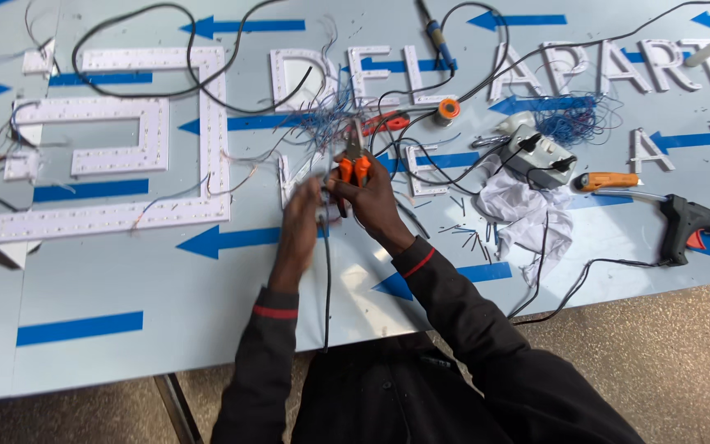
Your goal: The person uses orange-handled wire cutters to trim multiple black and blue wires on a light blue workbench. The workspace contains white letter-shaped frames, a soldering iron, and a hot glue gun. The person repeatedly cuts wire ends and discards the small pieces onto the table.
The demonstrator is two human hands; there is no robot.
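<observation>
- The big sheet, pale with blue arrows, covers the table and carries everything; white sign letters studded with small lights lie across it, the largest block letter at the left.
- A black glue gun lies far right, well apart from the hands; a crumpled white cloth and a grey power strip sit between.
- A tangle of thin blue wires spreads just beyond the hands, with a solder reel and a soldering iron further off.
- The right hand is clenched round the orange handles of the pliers, tips pointing away from the body, over a small letter.
- The left hand is blurred; it seems to pinch a black cable that runs toward the body, but the grasp cannot be told for sure.
- By the look of it, the step in hand is cutting or stripping wire; the next move calls for a steady feed of the wire end into the jaws.
</observation>
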